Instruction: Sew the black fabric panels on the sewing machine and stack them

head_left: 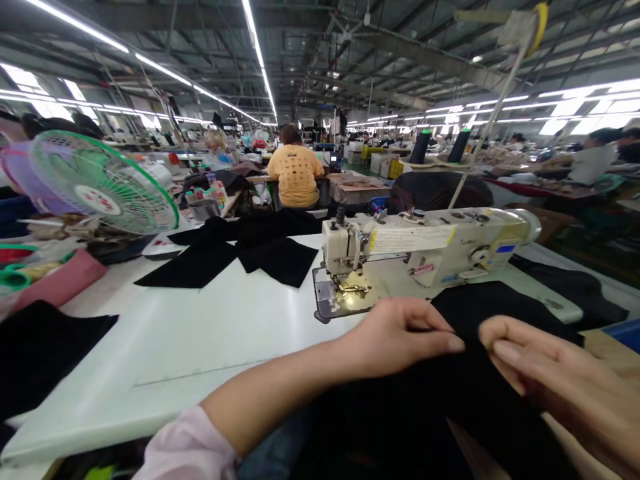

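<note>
Black fabric (425,407) hangs over the table's front edge toward my lap. Its upper edge is pinched between the thumb and fingers of my left hand (400,337). Just to the right, my right hand (530,353) has thumb and fingertips closed on the same dark cloth, a small gap from the left hand. Behind my hands stands a white sewing machine (425,243), its lit needle area (350,290) with no cloth beneath the presser foot. Another black piece (490,303) lies on the machine bed's right side; where it meets the held cloth is hard to make out.
Cut black pieces (280,260) lie on the white table (225,340) left of the machine, with more black cloth (45,353) at the left edge. A green fan (105,183) stands at the back left. Thread cones (421,147) rise behind the machine. A person in yellow (295,170) sits ahead.
</note>
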A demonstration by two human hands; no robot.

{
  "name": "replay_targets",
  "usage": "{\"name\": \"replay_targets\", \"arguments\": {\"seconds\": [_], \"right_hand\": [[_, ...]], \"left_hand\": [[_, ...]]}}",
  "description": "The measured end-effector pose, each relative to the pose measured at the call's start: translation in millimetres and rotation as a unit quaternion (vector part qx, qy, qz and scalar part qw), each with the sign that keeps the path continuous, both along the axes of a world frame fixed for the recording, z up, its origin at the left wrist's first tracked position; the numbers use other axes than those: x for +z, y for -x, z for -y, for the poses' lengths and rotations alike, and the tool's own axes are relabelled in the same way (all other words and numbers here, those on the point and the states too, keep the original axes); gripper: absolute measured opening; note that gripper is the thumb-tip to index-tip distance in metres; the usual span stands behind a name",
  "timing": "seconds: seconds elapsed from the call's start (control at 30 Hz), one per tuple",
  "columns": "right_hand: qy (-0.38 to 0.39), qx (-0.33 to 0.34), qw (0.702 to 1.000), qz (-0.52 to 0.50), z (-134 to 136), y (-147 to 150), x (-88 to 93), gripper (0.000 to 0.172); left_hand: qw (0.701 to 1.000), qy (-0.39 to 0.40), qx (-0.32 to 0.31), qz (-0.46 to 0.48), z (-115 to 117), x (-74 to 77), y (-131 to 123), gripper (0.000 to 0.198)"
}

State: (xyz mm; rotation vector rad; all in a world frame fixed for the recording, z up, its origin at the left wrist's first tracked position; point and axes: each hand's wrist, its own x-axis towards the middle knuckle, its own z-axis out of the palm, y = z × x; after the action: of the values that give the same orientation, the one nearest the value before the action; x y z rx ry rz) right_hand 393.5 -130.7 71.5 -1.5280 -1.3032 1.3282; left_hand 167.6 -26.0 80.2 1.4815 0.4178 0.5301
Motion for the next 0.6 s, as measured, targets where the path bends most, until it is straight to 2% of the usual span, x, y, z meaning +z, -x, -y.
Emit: {"name": "replay_targets", "arguments": {"seconds": [0.07,0.13,0.17,0.23,0.3,0.33,0.43,0.53,0.6], "right_hand": [[0.014,0.071,0.992,-0.106,-11.4,22.6,8.3,0.056],[0.03,0.158,0.976,-0.15,-20.3,42.2,11.5,0.076],[0.044,0.192,0.969,-0.147,-23.9,51.1,10.8,0.077],[0.067,0.215,0.966,-0.126,-31.3,67.3,5.8,0.06],[0.076,0.2,0.97,-0.115,-42.0,80.3,-1.1,0.039],[0.071,0.19,0.973,-0.111,-49.2,85.1,-4.1,0.034],[0.018,0.131,0.987,-0.089,-78.0,92.6,-6.0,0.031],[-0.063,0.027,0.997,-0.038,-107.7,96.5,9.2,0.032],[-0.159,-0.045,0.986,0.001,-118.6,101.3,29.8,0.034]], "left_hand": [[0.993,-0.021,0.117,-0.01,-8.3,10.0,22.6,0.03],[0.973,-0.076,0.218,-0.018,-13.8,24.1,47.0,0.024],[0.962,-0.095,0.256,-0.018,-15.5,31.2,59.0,0.023],[0.945,-0.104,0.308,-0.02,-18.8,41.9,81.3,0.024],[0.934,-0.103,0.341,-0.036,-25.1,46.1,100.7,0.029],[0.928,-0.107,0.353,-0.05,-30.4,46.0,109.3,0.031],[0.909,-0.133,0.381,-0.102,-55.5,44.0,129.9,0.035],[0.886,-0.185,0.405,-0.129,-82.3,54.4,140.4,0.032],[0.864,-0.251,0.419,-0.118,-90.9,73.5,142.9,0.028]]}}
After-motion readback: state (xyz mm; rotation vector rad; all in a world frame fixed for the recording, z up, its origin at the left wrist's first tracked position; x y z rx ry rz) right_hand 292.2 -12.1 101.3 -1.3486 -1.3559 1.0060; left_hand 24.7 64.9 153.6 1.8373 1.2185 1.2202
